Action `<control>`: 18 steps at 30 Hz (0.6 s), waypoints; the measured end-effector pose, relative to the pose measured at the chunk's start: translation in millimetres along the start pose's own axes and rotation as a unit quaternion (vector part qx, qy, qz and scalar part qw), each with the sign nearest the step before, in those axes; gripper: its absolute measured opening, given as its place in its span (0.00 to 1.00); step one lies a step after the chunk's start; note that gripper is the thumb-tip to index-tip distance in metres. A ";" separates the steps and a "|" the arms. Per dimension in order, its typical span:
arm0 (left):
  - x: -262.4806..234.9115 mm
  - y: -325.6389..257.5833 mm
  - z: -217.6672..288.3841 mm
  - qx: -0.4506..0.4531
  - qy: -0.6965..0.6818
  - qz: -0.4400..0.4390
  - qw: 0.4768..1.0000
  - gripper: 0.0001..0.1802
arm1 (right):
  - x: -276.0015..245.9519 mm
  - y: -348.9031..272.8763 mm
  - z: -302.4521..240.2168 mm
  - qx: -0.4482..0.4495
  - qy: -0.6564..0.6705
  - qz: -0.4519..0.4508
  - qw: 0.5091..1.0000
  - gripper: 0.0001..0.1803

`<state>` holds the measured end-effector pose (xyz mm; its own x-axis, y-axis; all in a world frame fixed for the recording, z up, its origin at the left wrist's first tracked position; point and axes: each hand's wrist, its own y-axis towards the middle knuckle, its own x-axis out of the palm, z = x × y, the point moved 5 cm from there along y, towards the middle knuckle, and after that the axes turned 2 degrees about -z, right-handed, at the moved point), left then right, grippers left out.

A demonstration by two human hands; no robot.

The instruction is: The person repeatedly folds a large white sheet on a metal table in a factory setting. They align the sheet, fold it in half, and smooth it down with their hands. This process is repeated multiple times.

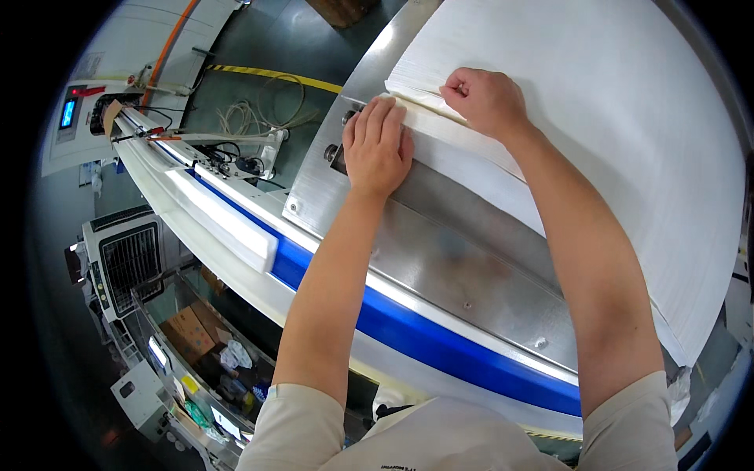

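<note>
A broad stack of thin white sheets (620,157) covers the right side of a metal table (471,275). My left hand (377,149) lies palm down at the stack's near left corner, fingers stretched forward over a narrow white edge strip (448,133) beside a metal bar. Just right of it, my right hand (488,100) is closed, thumb and fingers pinched at the edge of the upper white sheets. A gap shows between those upper layers and the strip. What exactly lies inside the pinch is partly hidden by the fingers.
Two round knobs (330,153) stick out at the table's left side. A blue and white rail (463,357) runs along the near edge. Coiled hoses (239,118) lie on the floor at left, near a yellow-black floor stripe (275,77). A cardboard box (187,334) sits lower left.
</note>
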<state>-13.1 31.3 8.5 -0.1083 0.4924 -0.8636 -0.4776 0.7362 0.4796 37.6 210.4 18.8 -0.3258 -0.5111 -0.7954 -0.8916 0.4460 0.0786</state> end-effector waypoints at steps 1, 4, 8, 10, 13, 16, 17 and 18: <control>-2.2 -2.7 -0.7 -0.001 -0.001 0.007 1.000 0.20 | -0.3 0.4 -0.6 -0.005 -0.001 0.008 1.000 0.09; -8.4 -11.4 -3.2 -0.001 0.002 0.015 1.000 0.19 | 2.2 -1.3 -2.4 -0.006 0.010 0.016 1.000 0.09; -18.0 -6.8 -6.1 0.056 0.003 -0.008 0.998 0.17 | -0.9 -5.6 -6.3 0.012 0.046 0.000 0.999 0.10; -23.0 5.5 -4.4 0.131 -0.003 -0.045 0.990 0.17 | -5.4 -15.7 -10.2 -0.004 0.079 0.013 0.997 0.10; -17.7 18.4 -15.1 0.172 -0.010 -0.187 0.967 0.15 | -12.0 -67.3 -21.3 -0.012 0.069 0.026 0.997 0.10; -24.0 19.4 -27.4 0.208 0.052 -0.233 0.948 0.24 | -28.7 -151.0 -4.1 0.091 -0.079 0.054 0.991 0.15; -21.6 24.3 -21.6 0.171 0.081 -0.311 0.931 0.27 | -45.2 -180.5 17.5 0.120 -0.110 0.064 0.985 0.15; -28.7 32.6 -5.4 0.192 0.078 -0.324 0.923 0.27 | -61.8 -210.3 37.3 0.151 -0.141 0.075 0.976 0.15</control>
<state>-30.3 38.7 48.1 -0.0463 -0.1604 -0.9860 -0.1448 0.9777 -0.1522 256.9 175.5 29.1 -0.3085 -0.2195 -0.9256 -0.6931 0.7182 0.0607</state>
